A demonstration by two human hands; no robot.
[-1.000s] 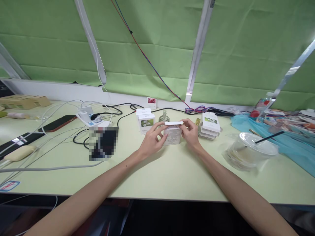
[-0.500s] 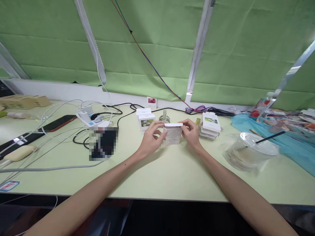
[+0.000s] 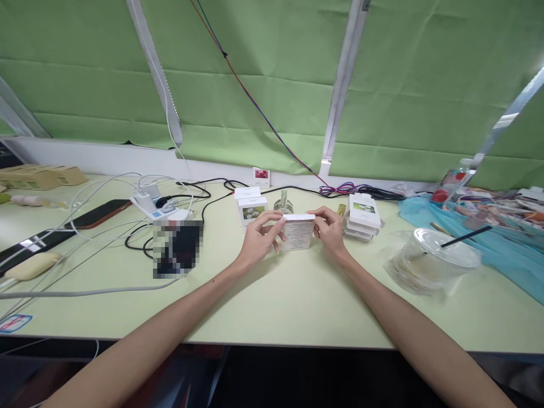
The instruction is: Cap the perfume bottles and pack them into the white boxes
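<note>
A small white carton point(image 3: 297, 237) stands upright on the table in front of me, its back panel covered in fine print. My left hand point(image 3: 260, 237) is closed on its upper left corner, with thumb and forefinger at the top edge. At the upper right corner, my right hand point(image 3: 329, 231) pinches the carton between bent fingers. Just behind it is a clear glass bottle point(image 3: 283, 202), partly hidden. Two white boxes with a flower picture point(image 3: 253, 209) stand beyond my left hand. Right of my right hand lies a stack of flat white cartons point(image 3: 363, 218), with a gold-coloured bottle top point(image 3: 341, 210) beside it.
On the right are a lidded plastic cup with a black straw point(image 3: 444, 255) and a blue plastic bag point(image 3: 501, 255) under loose items. To the left lie a power strip point(image 3: 155, 209), tangled cables, and a phone point(image 3: 100, 213). A small picture card point(image 3: 261, 177) leans at the back.
My left thumb has moved up from the carton's side to its top edge, and the other left fingers have shifted slightly. The top flap now looks flatter. My right hand has barely moved.
</note>
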